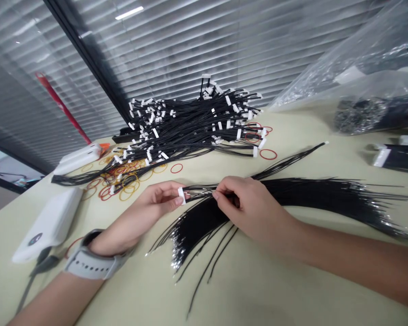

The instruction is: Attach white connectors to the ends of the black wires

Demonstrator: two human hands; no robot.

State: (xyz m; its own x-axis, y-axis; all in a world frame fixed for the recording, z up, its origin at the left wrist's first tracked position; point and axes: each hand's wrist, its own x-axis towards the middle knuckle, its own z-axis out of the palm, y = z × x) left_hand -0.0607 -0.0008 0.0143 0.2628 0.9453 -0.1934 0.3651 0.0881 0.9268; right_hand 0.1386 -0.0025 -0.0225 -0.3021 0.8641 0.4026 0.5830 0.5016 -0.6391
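Observation:
Between thumb and fingers my left hand pinches a small white connector. Black wires run from this connector to the right, toward my other hand. My right hand is closed in a pinch on thin black wires just right of the connector; its fingertips partly hide what they grip. Beneath both hands lies a thick bundle of loose black wires with shiny metal tips at its ends. Several single wires stray from the bundle toward the front.
A heap of black cables with white connectors lies at the back. Yellow and red rubber bands are scattered left of it. A white power bank with a cable lies at left. A plastic bag of metal parts stands at right.

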